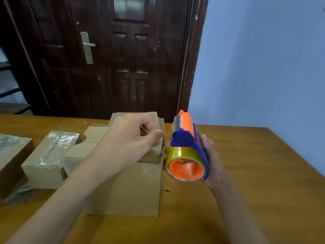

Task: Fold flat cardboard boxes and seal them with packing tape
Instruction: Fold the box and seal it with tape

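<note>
A person works at a honey-coloured wooden table (255,173) w/ both bare hands over a plain brown cardboard box (130,187) standing at centre, near the front edge. The left hand (130,138) reaches across the box top, fingers curled in, thumb and forefinger pinched together at the box's upper right edge; whether they hold a flap edge or a tape end cannot be told from this angle. The right hand (211,159) is wrapped around an orange-and-blue plastic handheld tape dispenser (186,148), fingers closed behind its blue frame, the tool lifted off the table and held just beside the box's right side, approx. level w/ its top. The dispenser carries a roll of clear, yellowish packing tape (182,154) on an orange core, the open core facing the camera, the orange cutter head pointing up and away. Behind the box's left corner lies a pale flat folded cardboard piece (95,136), notched at one edge. Left of that sits a smaller brown cardboard box sealed w/ a glossy clear tape strip (51,154) along its top, and at the far left edge a second taped brown box (12,155) is partly cut off by the frame. A small dark speck (167,191) rests on the tabletop just right of the centre box. Behind the table stands a dark brown panelled wooden door (123,55) w/ a silver lever handle (88,47); a pale blue wall (263,59) fills the right side.
</note>
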A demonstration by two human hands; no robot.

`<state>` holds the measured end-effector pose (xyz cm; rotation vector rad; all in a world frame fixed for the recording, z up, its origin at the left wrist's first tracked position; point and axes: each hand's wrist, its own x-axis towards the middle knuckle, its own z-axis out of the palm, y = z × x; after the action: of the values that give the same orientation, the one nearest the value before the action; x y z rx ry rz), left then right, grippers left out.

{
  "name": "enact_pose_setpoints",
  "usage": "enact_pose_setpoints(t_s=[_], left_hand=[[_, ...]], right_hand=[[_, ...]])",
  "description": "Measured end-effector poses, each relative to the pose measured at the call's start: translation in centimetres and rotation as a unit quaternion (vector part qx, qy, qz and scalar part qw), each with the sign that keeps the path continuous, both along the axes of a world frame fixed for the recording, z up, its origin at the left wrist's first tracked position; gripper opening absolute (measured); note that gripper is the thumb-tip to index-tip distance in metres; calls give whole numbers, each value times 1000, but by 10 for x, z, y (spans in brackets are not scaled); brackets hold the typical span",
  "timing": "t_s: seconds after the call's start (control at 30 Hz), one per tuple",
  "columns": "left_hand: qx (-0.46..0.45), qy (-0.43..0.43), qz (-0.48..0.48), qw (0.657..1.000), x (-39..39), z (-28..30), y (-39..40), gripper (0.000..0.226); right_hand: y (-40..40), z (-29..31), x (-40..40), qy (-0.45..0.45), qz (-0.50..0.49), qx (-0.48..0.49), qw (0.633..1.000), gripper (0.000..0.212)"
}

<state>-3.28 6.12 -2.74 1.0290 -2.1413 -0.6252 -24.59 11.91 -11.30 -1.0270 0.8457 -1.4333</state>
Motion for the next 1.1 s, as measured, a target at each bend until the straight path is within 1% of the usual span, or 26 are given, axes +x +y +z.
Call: enact_pose_setpoints(t_s=[0.03, 0.1, 0.17, 0.23, 0.27, 0.4, 0.5, 0.67, 0.73, 0.8, 0.87, 0.93, 1.1], left_hand=[[2, 5, 4, 1000, 0, 0, 0, 25], [4, 5, 17, 1000, -2, -1, 1, 26], [4, -4, 32, 999, -3, -3, 0, 27], [2, -16, 48, 999, -4, -4, -1, 29], [-1, -22, 55, 998, -4, -4, -2, 29], [-46, -53, 91, 993, -10, -5, 1, 30], [-75, -82, 99, 989, -12, -7, 2, 29], [-40, -59, 79, 994, -5, -2, 0, 30], [-23, -69, 64, 995, -1, 4, -1, 30], [-7, -87, 56, 995, 2, 9, -2, 29], [-7, -90, 59, 994, 4, 10, -4, 29], [-18, -83, 60, 995, 4, 9, -3, 33], [-45, -73, 47, 995, 4, 3, -2, 37]], right_hand=[[0, -2, -2, -9, 8, -9, 1000, 70], [-2, -4, 0, -31, -7, 9, 999, 73], [-5, -7, 1, -42, -23, 26, 999, 83], [-7, -6, 3, -34, -40, 33, 998, 93], [-7, -5, 5, -32, -39, 35, 998, 94], [-7, -6, 3, -11, -31, 33, 999, 82], [-8, -7, 4, 12, -11, 38, 999, 73], [-12, -4, 3, 15, -9, 35, 999, 70], [-14, 1, 0, 8, -2, 38, 999, 77], [-16, 4, -2, 6, 0, 42, 999, 93], [-18, 6, -1, 15, 1, 47, 999, 101], [-18, 5, -1, 16, 4, 52, 999, 101], [-19, -1, -3, 1, 15, 49, 999, 85]])
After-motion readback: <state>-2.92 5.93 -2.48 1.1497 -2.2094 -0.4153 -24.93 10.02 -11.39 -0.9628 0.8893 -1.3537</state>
